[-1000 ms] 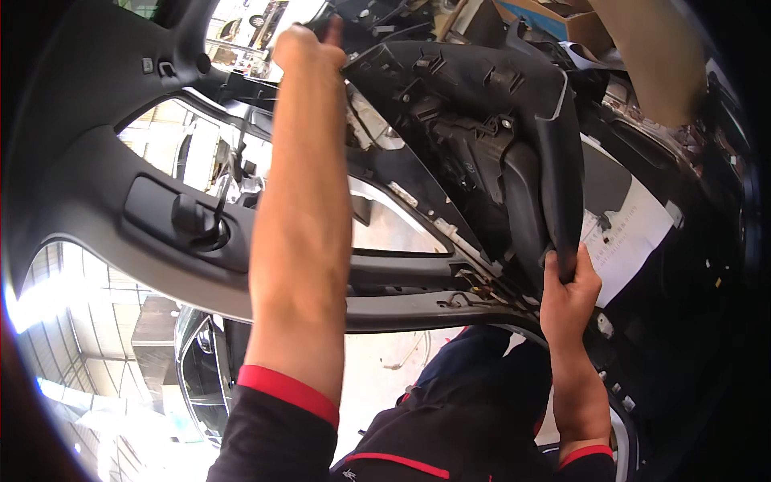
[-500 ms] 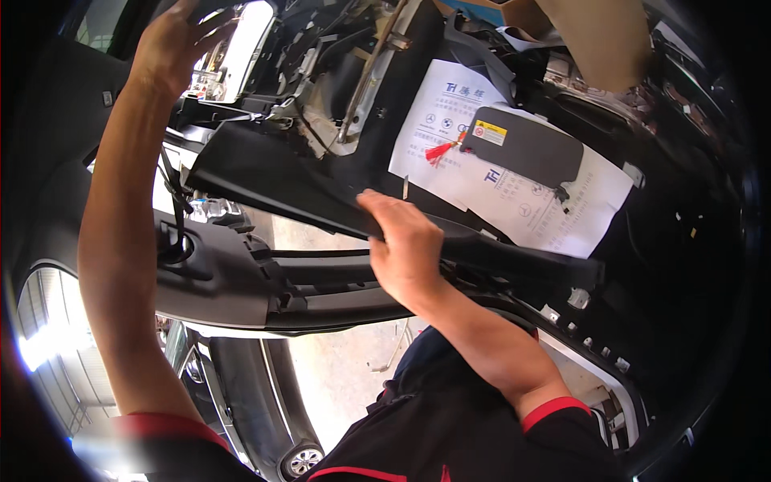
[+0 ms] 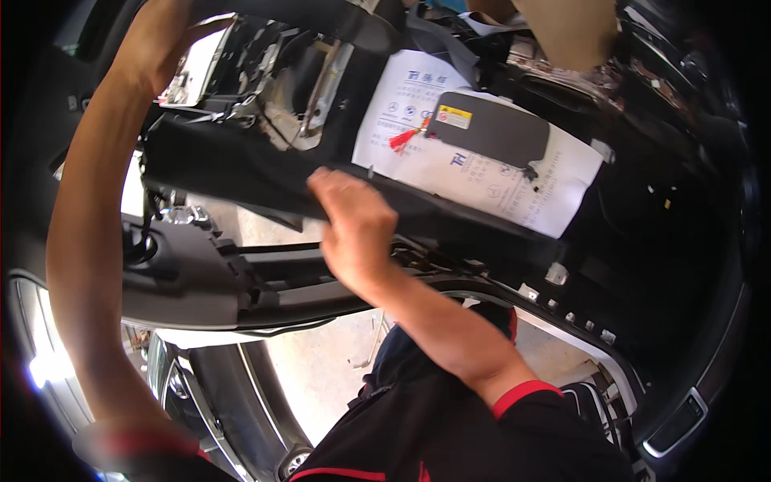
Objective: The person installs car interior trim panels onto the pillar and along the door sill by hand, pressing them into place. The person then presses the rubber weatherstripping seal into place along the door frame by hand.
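My right hand (image 3: 353, 229) is closed on the long black trim panel (image 3: 229, 173) that runs from the left across the car interior. Its thumb is at the panel's lower edge and its fingers lie over the top. My left hand (image 3: 157, 52) is raised at the upper left, near dark interior parts; its fingers are partly hidden at the top edge of the picture, so their grip does not show. Beyond my right hand, a dark grey sun visor (image 3: 494, 132) with a yellow label and a red tassel lies on white printed paper sheets (image 3: 562, 205).
A grey-brown door-sill trim (image 3: 181, 277) curves below the panel. Metal clips (image 3: 556, 274) dot the black floor lining at the right. An exposed metal bracket (image 3: 309, 108) and loose wires sit beyond. Another dark car (image 3: 249, 386) stands outside on the pale floor.
The view has shifted, so the paper and visor sit farther left and higher. The trim panel's left part lies flatter, and my right hand has moved along with it. My left arm stays raised.
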The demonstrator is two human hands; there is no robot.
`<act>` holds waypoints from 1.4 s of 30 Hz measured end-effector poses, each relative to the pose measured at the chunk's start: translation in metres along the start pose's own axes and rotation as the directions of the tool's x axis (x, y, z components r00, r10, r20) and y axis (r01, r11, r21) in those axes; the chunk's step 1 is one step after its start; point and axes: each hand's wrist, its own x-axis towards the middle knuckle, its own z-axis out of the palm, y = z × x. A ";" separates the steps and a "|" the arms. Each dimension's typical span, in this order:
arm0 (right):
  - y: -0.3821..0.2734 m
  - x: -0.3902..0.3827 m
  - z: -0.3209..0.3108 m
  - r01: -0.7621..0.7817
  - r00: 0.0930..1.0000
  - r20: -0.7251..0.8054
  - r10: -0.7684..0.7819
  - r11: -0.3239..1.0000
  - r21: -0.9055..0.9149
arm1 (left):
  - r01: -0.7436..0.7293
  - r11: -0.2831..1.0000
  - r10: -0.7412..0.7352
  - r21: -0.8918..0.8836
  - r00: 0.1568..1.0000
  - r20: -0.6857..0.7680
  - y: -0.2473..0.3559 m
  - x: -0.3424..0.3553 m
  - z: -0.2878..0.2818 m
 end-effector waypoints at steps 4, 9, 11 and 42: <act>0.003 -0.038 0.007 -0.022 1.000 -0.020 0.022 0.999 0.035 | 0.219 0.888 -0.025 0.403 0.901 -0.434 -0.038 0.009 0.068; 0.019 -0.092 0.015 -0.140 0.990 0.032 0.138 0.988 0.064 | 0.399 0.807 -0.208 0.436 0.882 -0.422 -0.089 0.011 0.085; 0.027 -0.106 0.014 -0.159 0.987 0.030 0.158 0.986 0.043 | 0.453 0.773 -0.248 0.444 0.860 -0.446 -0.112 0.007 0.091; 0.177 -0.202 -0.091 -0.306 0.708 0.622 0.334 0.939 -0.155 | 0.099 0.085 -0.931 0.991 0.362 0.043 -0.130 -0.063 0.122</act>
